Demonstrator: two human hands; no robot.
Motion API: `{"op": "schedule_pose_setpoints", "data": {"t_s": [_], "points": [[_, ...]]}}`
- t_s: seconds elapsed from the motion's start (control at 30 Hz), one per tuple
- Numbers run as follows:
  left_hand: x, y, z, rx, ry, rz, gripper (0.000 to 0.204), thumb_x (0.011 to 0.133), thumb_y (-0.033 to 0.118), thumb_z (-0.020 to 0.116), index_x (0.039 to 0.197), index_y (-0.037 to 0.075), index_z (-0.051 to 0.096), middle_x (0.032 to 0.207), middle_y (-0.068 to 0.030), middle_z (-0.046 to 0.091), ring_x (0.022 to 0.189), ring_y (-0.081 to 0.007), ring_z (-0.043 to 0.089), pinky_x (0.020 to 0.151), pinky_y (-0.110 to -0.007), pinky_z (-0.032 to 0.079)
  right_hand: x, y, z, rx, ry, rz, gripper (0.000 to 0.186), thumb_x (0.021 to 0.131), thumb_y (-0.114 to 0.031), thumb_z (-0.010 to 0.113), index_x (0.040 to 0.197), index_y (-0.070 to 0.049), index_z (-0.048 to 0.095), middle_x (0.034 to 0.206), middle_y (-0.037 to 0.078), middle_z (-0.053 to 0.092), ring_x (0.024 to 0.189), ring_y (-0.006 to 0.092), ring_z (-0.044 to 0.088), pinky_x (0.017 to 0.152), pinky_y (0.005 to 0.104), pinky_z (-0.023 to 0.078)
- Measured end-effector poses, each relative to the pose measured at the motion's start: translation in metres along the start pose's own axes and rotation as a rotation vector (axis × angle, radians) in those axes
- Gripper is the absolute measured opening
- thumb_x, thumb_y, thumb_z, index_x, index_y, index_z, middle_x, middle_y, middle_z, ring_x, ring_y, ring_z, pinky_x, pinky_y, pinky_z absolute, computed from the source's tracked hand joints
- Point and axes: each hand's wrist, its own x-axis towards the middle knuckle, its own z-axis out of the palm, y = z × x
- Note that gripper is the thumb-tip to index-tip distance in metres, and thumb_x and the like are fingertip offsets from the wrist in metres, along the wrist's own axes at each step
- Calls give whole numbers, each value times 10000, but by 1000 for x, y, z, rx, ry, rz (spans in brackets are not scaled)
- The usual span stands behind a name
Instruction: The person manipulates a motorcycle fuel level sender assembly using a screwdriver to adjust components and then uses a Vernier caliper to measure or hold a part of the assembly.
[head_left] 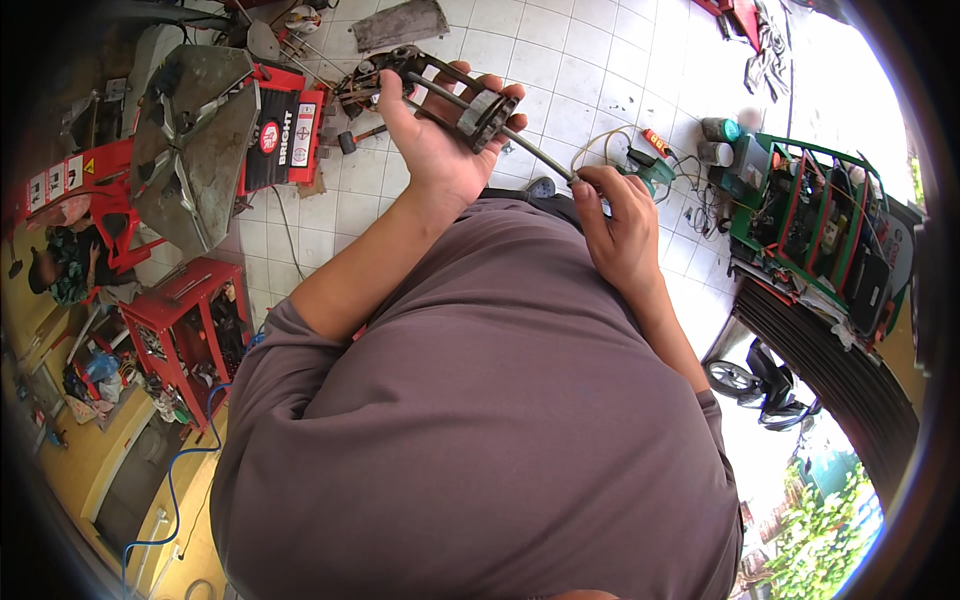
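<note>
My left hand [440, 150] is raised near the top middle, palm up, holding a dark metal assembly [480, 120] with a rounded, grey ribbed body and rods through it; its far end is a tangle of dark parts [395, 65]. A long steel rod [540, 155] runs from the assembly down to the right. My right hand [620, 220] pinches the near end of that rod between thumb and fingers, in front of my dark shirt.
A red machine with a round metal table [180, 180] stands left, a person [70, 260] beside it. A red cart [180, 320] sits below. At right are a green tool rack [800, 230], a green power tool [650, 170] with cables, and a wheel [730, 378].
</note>
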Motion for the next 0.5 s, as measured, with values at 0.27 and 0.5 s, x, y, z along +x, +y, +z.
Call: {"op": "schedule_pose_setpoints", "data": {"t_s": [0.27,0.5], "points": [[0,-2,-1,-8,-9,-1,671,817,744,379,962,112,550,870,-124,627,927,-348,615,770,-476,482,-2,1,2,-19,-10,8,217,812,-177,709,950,-53,598,666,26,615,580,160,580,623,291,424],[3,-4,-4,-69,48,-81,654,789,735,449,921,108,575,898,-124,617,948,-346,605,778,-471,483,6,-8,4,24,54,-45,231,794,-197,734,926,-62,600,644,27,610,568,158,577,629,288,428]]}}
